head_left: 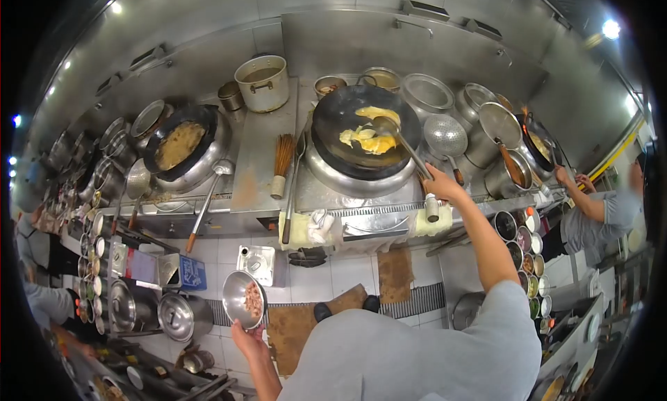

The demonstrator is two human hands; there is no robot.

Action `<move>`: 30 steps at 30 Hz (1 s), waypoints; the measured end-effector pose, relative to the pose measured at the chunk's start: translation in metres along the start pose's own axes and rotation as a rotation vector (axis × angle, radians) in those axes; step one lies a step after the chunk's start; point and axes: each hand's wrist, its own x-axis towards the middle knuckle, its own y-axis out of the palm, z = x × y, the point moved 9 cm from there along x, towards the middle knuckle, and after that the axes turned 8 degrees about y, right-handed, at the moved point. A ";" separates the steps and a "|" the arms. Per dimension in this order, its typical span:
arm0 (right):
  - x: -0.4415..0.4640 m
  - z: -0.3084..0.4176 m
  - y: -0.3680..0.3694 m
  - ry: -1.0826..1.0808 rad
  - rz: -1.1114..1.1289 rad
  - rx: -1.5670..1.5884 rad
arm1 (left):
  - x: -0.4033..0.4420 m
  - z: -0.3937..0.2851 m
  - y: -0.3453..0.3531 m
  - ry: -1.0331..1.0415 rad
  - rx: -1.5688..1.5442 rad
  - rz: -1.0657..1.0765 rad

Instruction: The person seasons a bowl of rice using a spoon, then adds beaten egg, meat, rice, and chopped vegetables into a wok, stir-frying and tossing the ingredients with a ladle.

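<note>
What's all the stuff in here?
Woks: at least three, black, centre, left, far right
Egg: some, yellow, in centre wok
Ladle: one, silver, in centre wok
Bowl: one, silver, left of centre
Food bits: many, pinkish, in bowl
Pots: many, silver, around the woks
Brush: one, brown, left of centre wok
Strainers: at least two, silver, right of centre wok
Cloths: several, yellow and white, stove front
Box: one, blue, lower left
Mats: at least two, brown, floor
Containers: many, mixed colours, far right
Other people: at least two, grey tops, both sides
Edge clutter: blurry, uncounted
Left hand: one, bare, holding bowl
Right hand: one, bare, holding ladle
</note>
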 end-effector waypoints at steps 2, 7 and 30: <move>0.017 -0.008 0.006 0.054 0.139 0.149 | -0.012 0.007 0.007 -0.028 -0.044 0.008; 0.067 -0.010 0.020 -0.193 -0.317 -0.165 | -0.028 -0.015 0.044 0.079 -0.051 0.139; 0.103 -0.022 0.021 -0.294 -0.144 0.042 | -0.081 -0.034 0.086 0.224 0.103 0.162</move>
